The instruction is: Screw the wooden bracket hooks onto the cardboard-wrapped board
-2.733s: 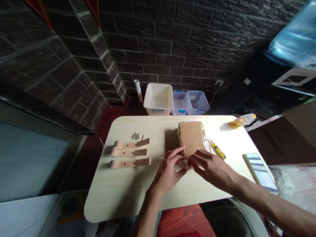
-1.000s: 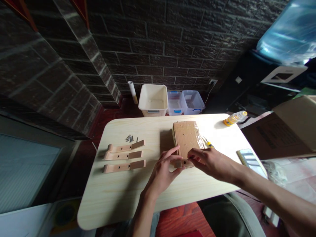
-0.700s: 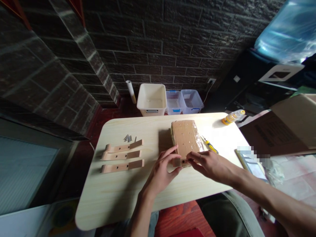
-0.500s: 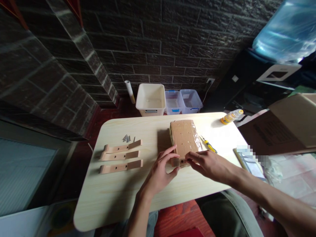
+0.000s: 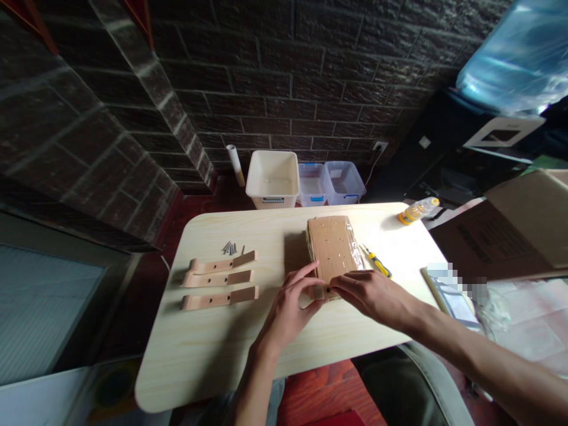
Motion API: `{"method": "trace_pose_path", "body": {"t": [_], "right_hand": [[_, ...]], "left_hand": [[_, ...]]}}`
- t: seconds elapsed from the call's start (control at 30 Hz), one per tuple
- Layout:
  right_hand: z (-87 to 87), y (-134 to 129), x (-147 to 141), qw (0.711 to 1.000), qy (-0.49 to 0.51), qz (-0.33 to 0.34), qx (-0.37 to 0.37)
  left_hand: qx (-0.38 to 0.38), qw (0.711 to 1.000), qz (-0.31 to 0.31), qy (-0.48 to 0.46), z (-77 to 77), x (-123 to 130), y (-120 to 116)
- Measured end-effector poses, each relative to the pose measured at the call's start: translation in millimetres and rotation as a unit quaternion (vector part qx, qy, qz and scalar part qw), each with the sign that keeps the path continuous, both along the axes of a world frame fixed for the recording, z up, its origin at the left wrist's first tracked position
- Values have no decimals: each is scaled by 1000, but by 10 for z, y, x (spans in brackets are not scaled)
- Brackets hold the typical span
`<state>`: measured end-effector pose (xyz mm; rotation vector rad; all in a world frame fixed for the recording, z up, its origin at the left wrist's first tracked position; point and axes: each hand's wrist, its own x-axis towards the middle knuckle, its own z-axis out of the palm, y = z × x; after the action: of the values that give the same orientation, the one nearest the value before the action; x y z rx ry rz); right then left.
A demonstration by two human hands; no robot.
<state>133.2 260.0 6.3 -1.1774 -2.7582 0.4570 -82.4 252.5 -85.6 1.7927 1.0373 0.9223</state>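
A cardboard block (image 5: 331, 242) wrapped in clear tape lies on the table, with small holes in its top. Across its near end rests a wooden hook (image 5: 318, 292), partly hidden by my fingers. My left hand (image 5: 290, 305) grips the hook's left end between thumb and fingers. Close beside it, my right hand (image 5: 366, 290) is pinched at a dark hole in the hook; whatever the fingertips hold is hidden. Three similar wooden hooks, the nearest one (image 5: 220, 298) among them, lie to the left. Several screws (image 5: 229, 248) are behind them, and a yellow-and-black screwdriver (image 5: 378, 264) is right of the block.
A clear bottle with orange parts (image 5: 417, 210) lies at the table's (image 5: 213, 355) far right corner. By the right edge are a flat notebook-like object (image 5: 452, 299) and a large cardboard box (image 5: 501, 228). A cream bin (image 5: 272, 177) and two clear bins stand beyond the table.
My right fingertips have shifted slightly left along the hook, nearer my left hand. The left fingers have closed a little around the hook's end. The whole view has shifted slightly.
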Motion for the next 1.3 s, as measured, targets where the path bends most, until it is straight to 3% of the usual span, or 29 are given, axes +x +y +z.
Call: {"method": "trace_pose_path", "body": {"t": [0.5, 1.0, 1.3], "right_hand": [[-187, -33, 28, 999, 10, 27, 14], [-230, -61, -7, 996, -40, 53, 61], [-210, -124, -96, 979, -68, 89, 169]], "left_hand": [[30, 999, 10, 13, -80, -2, 6], [37, 999, 13, 15, -69, -8, -11], [31, 999, 4, 19, -44, -24, -21]]}}
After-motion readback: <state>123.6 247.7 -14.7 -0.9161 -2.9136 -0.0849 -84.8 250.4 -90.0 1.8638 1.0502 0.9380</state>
